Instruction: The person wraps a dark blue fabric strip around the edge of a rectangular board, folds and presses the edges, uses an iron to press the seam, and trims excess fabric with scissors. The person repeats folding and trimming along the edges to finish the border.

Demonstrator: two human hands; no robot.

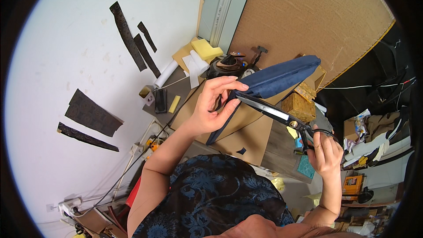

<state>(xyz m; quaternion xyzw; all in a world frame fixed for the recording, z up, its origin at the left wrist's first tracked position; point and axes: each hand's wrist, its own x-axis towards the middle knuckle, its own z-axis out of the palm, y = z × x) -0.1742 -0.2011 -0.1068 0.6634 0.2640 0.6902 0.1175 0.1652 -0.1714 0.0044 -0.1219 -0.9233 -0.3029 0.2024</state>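
Note:
My right hand [325, 153] is wrapped round the handles of large black scissors [275, 113]. Their blades point left and reach the edge of a navy blue fabric piece [282, 77], close to my left fingertips. My left hand [216, 105] pinches this fabric at its left end, raised over the table. The long padded-looking part stretches away to the upper right, while a narrow strip of the fabric [219, 131] hangs below my left hand. A small navy scrap [241, 151] lies on the brown board [246, 134] underneath.
Behind the fabric stand a dark iron-like object [227, 64], yellow foam [206, 49] and white paper rolls [166, 74]. A wooden block [299, 105] and a green cutting mat [306, 167] are at the right. Dark fabric pieces [94, 113] hang on the left wall.

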